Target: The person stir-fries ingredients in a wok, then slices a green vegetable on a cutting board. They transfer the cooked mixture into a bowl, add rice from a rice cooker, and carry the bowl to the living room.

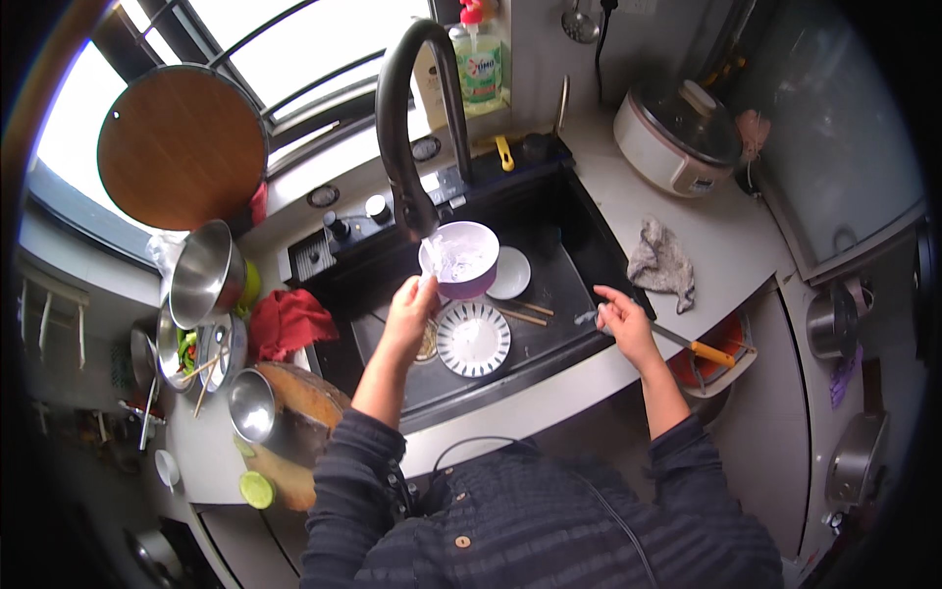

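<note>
My left hand (413,308) grips the rim of a purple-and-white bowl (480,283) over the black sink (548,342). Water falls into the bowl from the dark gooseneck faucet (412,199). My right hand (622,320) is at the sink's right edge, fingers curled, with something greyish at the fingertips; whether it is held is unclear. Below the bowl lies a white plate with a dark dashed rim (473,340). A small white dish (513,274) and wooden chopsticks (526,316) are beside it. Another dish (427,342) is partly hidden behind my left hand.
A crumpled grey cloth (661,265) and a white rice cooker (677,143) stand right of the sink. Leftward are a red cloth (291,324), steel bowls (202,276) and a wooden chopping block (305,390). An orange-handled tool (710,353) juts past the counter's front edge.
</note>
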Demonstrator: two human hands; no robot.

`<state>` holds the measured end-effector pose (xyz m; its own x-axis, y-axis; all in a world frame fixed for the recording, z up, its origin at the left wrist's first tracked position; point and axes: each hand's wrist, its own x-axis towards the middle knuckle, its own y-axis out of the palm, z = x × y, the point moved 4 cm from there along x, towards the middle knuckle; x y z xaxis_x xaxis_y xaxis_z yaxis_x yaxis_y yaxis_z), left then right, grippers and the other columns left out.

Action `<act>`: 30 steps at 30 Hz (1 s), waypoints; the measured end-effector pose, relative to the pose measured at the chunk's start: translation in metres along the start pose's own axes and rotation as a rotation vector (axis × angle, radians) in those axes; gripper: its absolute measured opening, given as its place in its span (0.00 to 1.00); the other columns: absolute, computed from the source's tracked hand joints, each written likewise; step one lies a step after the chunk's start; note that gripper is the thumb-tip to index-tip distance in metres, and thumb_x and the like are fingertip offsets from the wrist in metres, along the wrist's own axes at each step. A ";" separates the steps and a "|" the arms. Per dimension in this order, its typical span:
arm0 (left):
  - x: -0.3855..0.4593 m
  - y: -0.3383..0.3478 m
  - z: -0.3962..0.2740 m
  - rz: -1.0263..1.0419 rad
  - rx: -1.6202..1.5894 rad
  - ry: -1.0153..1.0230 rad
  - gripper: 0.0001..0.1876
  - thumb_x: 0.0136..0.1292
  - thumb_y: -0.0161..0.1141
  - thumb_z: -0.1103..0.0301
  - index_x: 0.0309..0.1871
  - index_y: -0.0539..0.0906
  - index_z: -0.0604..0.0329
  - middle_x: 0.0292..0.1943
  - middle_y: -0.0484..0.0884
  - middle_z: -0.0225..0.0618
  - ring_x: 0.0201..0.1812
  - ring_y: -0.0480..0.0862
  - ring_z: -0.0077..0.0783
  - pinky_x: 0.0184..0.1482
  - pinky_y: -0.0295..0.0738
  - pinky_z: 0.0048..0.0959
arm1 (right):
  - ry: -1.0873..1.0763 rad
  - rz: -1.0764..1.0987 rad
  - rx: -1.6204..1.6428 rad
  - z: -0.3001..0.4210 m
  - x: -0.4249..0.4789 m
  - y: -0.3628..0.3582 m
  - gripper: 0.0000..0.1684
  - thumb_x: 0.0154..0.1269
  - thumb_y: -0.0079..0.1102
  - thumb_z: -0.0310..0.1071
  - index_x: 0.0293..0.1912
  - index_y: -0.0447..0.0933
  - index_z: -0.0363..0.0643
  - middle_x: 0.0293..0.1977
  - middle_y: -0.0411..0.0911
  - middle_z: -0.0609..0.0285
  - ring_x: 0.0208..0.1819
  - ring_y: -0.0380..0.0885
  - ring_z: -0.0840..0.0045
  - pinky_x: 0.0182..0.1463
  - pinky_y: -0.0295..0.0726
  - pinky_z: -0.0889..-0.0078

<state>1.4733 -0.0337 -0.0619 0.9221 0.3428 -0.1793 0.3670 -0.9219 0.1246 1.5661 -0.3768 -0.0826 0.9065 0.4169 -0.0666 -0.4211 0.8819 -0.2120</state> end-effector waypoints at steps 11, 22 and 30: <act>-0.049 -0.010 -0.033 0.081 1.322 0.647 0.13 0.56 0.63 0.67 0.27 0.68 0.61 0.27 0.72 0.42 0.33 0.72 0.45 0.37 0.67 0.39 | 0.049 0.042 -0.023 -0.007 0.002 0.004 0.20 0.68 0.51 0.30 0.58 0.70 0.38 0.24 0.72 0.71 0.28 0.68 0.91 0.37 0.68 0.86; -0.075 -0.056 -0.045 -0.260 1.696 0.693 0.08 0.51 0.60 0.69 0.25 0.70 0.56 0.25 0.72 0.34 0.35 0.73 0.38 0.41 0.67 0.35 | 0.068 0.146 0.006 -0.004 0.017 0.030 0.18 0.68 0.51 0.31 0.56 0.73 0.39 0.25 0.73 0.70 0.28 0.70 0.90 0.36 0.69 0.85; -0.113 -0.100 0.006 -0.499 0.626 0.108 0.15 0.62 0.61 0.66 0.25 0.70 0.65 0.18 0.70 0.31 0.23 0.65 0.17 0.24 0.62 0.25 | -0.070 0.342 0.016 0.026 0.074 0.120 0.15 0.66 0.54 0.30 0.51 0.76 0.38 0.27 0.73 0.70 0.30 0.71 0.89 0.36 0.71 0.85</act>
<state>1.3312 0.0188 -0.0604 0.6861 0.7269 0.0295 0.6313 -0.5748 -0.5206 1.5822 -0.2345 -0.0875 0.7091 0.7022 -0.0635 -0.7008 0.6919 -0.1738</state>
